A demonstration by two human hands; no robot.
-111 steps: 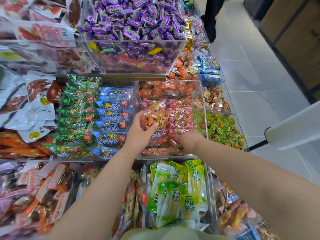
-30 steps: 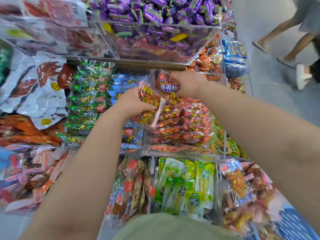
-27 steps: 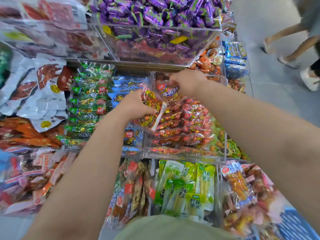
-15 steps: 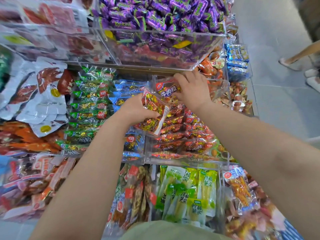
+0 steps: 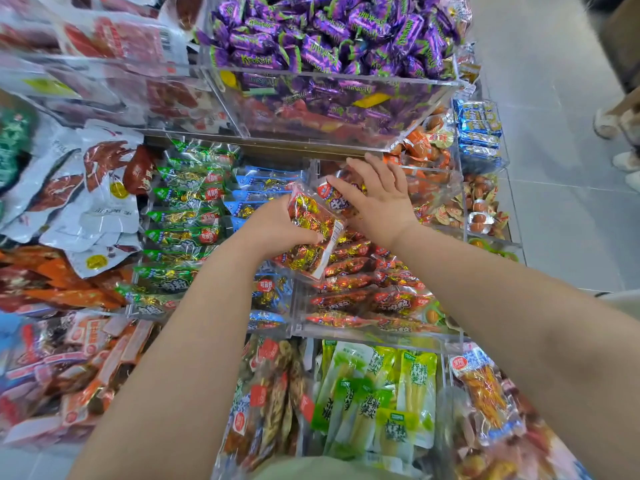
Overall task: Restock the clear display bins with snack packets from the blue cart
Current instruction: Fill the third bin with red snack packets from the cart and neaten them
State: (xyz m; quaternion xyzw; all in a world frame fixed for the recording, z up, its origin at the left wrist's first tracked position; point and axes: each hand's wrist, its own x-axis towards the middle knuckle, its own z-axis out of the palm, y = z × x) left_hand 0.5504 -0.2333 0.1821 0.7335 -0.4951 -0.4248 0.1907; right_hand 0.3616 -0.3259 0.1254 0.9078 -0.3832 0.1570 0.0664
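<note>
My left hand (image 5: 273, 226) grips a stack of red snack packets (image 5: 311, 237) with gold-wrapped pieces inside, held just above the clear middle bin (image 5: 363, 336). That bin holds several rows of the same red packets (image 5: 360, 282). My right hand (image 5: 377, 199) lies with spread, straight fingers on one red packet (image 5: 334, 195) at the back of the bin, pressing it down. The blue cart is out of view.
Left of the red bin stand bins of blue packets (image 5: 266, 292) and green packets (image 5: 183, 209). A raised clear bin of purple candies (image 5: 329, 46) overhangs the back. Green pickle packets (image 5: 377, 393) lie in front. Grey floor and someone's feet (image 5: 613, 123) are at right.
My right hand has let go of its grip on the red packet and now lies flat on it at the bin's back. The left hand keeps its stack almost still.
</note>
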